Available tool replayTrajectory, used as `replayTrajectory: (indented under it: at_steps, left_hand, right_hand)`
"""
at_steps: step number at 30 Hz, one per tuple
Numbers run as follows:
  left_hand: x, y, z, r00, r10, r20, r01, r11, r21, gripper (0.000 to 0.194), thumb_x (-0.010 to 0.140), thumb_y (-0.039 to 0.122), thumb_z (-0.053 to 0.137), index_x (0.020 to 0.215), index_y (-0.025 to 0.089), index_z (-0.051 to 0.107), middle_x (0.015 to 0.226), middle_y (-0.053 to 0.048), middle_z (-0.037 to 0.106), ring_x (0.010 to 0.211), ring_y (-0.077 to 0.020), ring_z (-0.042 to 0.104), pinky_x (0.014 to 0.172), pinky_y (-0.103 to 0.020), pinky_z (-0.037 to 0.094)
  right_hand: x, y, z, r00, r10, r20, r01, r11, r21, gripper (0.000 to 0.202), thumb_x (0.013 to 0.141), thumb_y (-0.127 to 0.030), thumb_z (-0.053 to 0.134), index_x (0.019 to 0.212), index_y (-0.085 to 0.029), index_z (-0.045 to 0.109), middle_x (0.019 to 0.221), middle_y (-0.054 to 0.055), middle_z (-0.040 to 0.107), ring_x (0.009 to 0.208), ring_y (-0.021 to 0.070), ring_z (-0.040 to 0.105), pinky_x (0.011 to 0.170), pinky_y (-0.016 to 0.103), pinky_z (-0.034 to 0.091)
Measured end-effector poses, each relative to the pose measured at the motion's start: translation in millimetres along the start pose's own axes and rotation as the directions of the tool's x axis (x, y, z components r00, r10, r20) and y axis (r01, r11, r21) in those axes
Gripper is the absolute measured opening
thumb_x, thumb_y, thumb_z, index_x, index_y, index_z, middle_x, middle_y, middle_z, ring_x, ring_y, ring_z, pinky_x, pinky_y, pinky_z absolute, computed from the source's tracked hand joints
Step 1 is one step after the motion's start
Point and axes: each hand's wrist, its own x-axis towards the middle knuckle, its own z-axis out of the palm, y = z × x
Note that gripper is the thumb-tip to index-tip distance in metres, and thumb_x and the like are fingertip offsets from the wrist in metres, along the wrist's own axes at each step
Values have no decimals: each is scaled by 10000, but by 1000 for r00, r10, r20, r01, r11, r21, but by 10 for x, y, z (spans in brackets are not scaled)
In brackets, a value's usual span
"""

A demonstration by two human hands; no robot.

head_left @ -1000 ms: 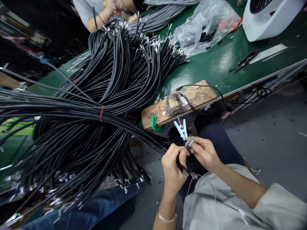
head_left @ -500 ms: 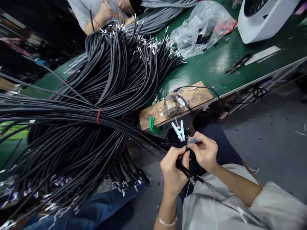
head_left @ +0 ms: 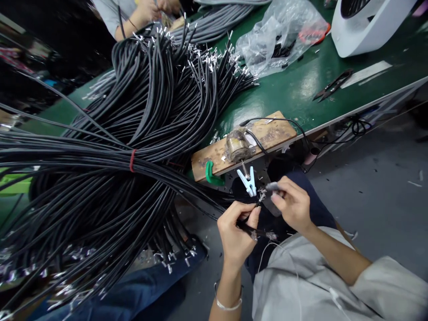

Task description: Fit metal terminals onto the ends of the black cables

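Note:
Black cables (head_left: pixel 200 189) run from the left to my left hand (head_left: pixel 236 229), which pinches one cable near its frayed, silvery end (head_left: pixel 261 196). My right hand (head_left: pixel 294 203) holds a small grey piece (head_left: pixel 273 186) between thumb and fingers, just right of that end and apart from it. A light blue clothespin-like clip (head_left: pixel 248 182) sits above my hands, on the metal shaft of a small motor (head_left: pixel 237 146). The motor is fixed to a wooden board (head_left: pixel 276 130) at the table edge.
Large bundles of black cable (head_left: pixel 167 98) cover the green table (head_left: pixel 301 93) at left, tied with a red band (head_left: pixel 133 160). A green clamp (head_left: pixel 213 174), snips (head_left: pixel 332 85), a plastic bag (head_left: pixel 277 38) and a white device (head_left: pixel 368 31) lie beyond. Another person's hands (head_left: pixel 150 11) are at top.
My right hand has moved a little right, away from my left hand, with the grey piece. The frayed cable end now shows more between them. The view has shifted slightly.

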Motion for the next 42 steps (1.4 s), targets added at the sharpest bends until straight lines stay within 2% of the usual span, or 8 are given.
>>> replayTrajectory:
  at_steps: [7, 12, 18, 23, 26, 32, 36, 42]
  left_hand:
    - [2, -2, 3, 999, -9, -37, 7, 999, -40, 44, 817, 166, 659, 781, 164, 683, 660, 4, 606, 554, -107, 557, 529, -209, 427]
    - [24, -7, -4, 999, -14, 37, 15, 999, -37, 81, 852, 196, 626, 821, 163, 693, 687, -16, 625, 589, -127, 573, 558, -226, 437]
    - [123, 60, -148, 957, -7, 291, 1, 1000, 21, 309, 942, 243, 495, 684, 158, 639, 615, -18, 600, 560, -119, 536, 551, -236, 380]
    - [158, -21, -133, 964, 166, 206, -111, 961, -255, 256, 884, 345, 606, 703, 168, 639, 615, -10, 574, 545, -120, 502, 532, -235, 371]
    - [130, -54, -53, 986, 125, 106, -95, 962, -258, 194, 837, 289, 671, 694, 169, 619, 632, 0, 549, 573, -119, 491, 551, -236, 365]
    - [73, -36, -38, 993, 119, 25, -110, 969, -222, 136, 799, 197, 696, 696, 167, 611, 643, 7, 541, 604, -120, 514, 573, -237, 398]
    - [73, -73, -32, 991, 107, -86, -130, 936, -327, 143, 783, 221, 715, 699, 173, 609, 656, 7, 541, 604, -120, 520, 570, -234, 423]
    - [163, -81, 45, 988, 66, -139, -112, 928, -354, 137, 781, 193, 712, 696, 171, 607, 660, 4, 545, 604, -113, 515, 555, -208, 410]
  right_hand:
    - [60, -18, 8, 982, -125, 145, 136, 988, -72, 108, 808, -68, 606, 760, -144, 666, 659, 43, 625, 633, 154, 503, 619, 321, 456]
    - [71, -13, -38, 969, 91, 231, -98, 995, 17, 176, 927, -187, 512, 924, -159, 686, 827, 71, 666, 753, 170, 568, 669, 314, 483]
    - [130, -77, -24, 917, 79, 391, -146, 979, 144, 351, 920, -303, 570, 605, -159, 627, 595, 30, 562, 638, 151, 488, 614, 292, 412]
    - [86, -19, 50, 698, 293, 654, -698, 483, 529, 424, 823, -487, 632, 568, -153, 577, 504, -18, 494, 426, 80, 394, 394, 212, 292]
    - [156, 69, 62, 603, 387, 698, -792, 399, 463, 388, 746, -410, 692, 501, -144, 552, 426, -41, 461, 354, 49, 319, 339, 192, 208]
    - [525, 199, 116, 710, 453, 539, -701, 521, 486, 408, 750, -443, 724, 532, -126, 588, 460, -30, 512, 423, 53, 391, 399, 182, 286]
    - [615, 126, 299, 664, 340, 666, -744, 381, 548, 495, 769, -589, 669, 615, -120, 638, 562, 20, 589, 545, 100, 526, 514, 219, 431]
    - [595, 75, 395, 646, 420, 638, -760, 272, 590, 422, 750, -522, 725, 676, -109, 677, 584, 25, 620, 473, 93, 516, 441, 204, 426]
